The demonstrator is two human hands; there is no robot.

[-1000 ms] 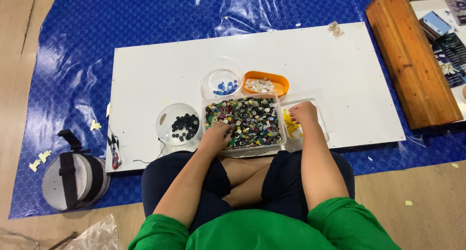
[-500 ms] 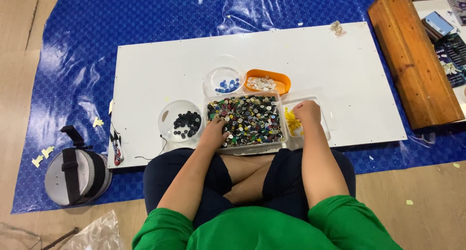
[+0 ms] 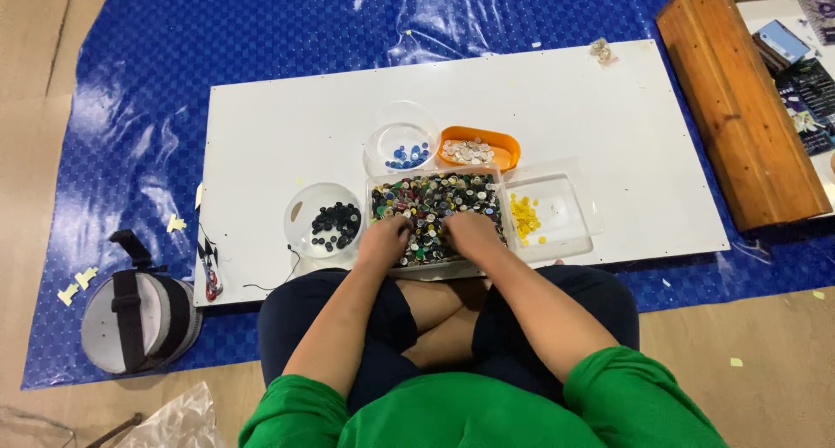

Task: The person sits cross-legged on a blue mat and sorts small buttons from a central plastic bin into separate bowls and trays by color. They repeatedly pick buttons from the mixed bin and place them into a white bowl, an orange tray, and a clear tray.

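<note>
You are mid-sort: your left hand (image 3: 384, 239) and right hand (image 3: 470, 232) dig in the clear rectangular tray of mixed buttons (image 3: 435, 206) on the white surface (image 3: 287, 135). Whether either grip holds a button, I cannot tell. Next, pinch one colour.

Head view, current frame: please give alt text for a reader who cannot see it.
Seated cross-legged at a white board on a blue tarp, a person has left hand and right hand in a clear tray of mixed buttons. Around it: bowls of black buttons and blue buttons, an orange dish, a tray with yellow buttons.
</note>
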